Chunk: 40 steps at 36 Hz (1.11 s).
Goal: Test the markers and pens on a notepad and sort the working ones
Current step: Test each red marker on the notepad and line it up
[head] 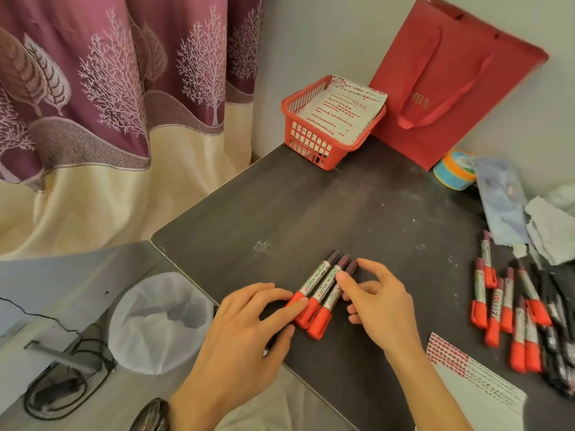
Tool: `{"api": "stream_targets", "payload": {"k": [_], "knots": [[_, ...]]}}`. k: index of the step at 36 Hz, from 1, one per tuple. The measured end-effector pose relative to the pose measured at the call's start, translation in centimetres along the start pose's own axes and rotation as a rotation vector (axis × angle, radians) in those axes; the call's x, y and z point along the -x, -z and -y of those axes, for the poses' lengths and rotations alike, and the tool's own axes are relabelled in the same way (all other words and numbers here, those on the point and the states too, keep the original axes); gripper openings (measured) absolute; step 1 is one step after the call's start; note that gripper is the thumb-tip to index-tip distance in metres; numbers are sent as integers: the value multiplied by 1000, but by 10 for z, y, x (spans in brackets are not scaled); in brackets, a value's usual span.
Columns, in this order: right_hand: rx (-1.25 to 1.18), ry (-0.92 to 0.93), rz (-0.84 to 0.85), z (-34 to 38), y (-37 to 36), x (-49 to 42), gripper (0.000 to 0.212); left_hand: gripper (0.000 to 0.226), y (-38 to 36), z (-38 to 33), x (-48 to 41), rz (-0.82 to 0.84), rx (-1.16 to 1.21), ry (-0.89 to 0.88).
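Three markers (322,292) lie side by side on the surface (280,213) between the hands, red caps toward the person. The left hand (249,325) presses nearly straight fingers against the caps. The right hand (382,300) lays its thumb across the rightmost barrel, fingers bent beside it; whether it pinches I cannot tell. Light, stiff and round, they likely roll, so mid-barrel looks the safest hold. A marker pile (510,315) lies right of the right hand, the notepad (473,387) beside that wrist.
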State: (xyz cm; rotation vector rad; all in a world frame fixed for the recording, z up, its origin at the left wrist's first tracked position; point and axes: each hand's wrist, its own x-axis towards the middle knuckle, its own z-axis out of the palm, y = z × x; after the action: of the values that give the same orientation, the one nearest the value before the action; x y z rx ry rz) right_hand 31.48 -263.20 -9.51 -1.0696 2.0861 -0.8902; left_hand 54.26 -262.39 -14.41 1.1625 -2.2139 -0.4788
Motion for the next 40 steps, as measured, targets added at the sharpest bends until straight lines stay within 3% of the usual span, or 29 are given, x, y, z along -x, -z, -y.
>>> {"api": "stream_targets", "payload": {"k": [8, 18, 40], "knots": [[-3, -10, 23, 2, 1, -3, 52, 32, 14, 2, -11, 9, -55, -76], [-45, -9, 22, -3, -2, -6, 23, 37, 16, 1, -16, 66, -84, -66], [-9, 52, -52, -6, -3, 1, 32, 34, 27, 2, -37, 215, -174, -113]]}}
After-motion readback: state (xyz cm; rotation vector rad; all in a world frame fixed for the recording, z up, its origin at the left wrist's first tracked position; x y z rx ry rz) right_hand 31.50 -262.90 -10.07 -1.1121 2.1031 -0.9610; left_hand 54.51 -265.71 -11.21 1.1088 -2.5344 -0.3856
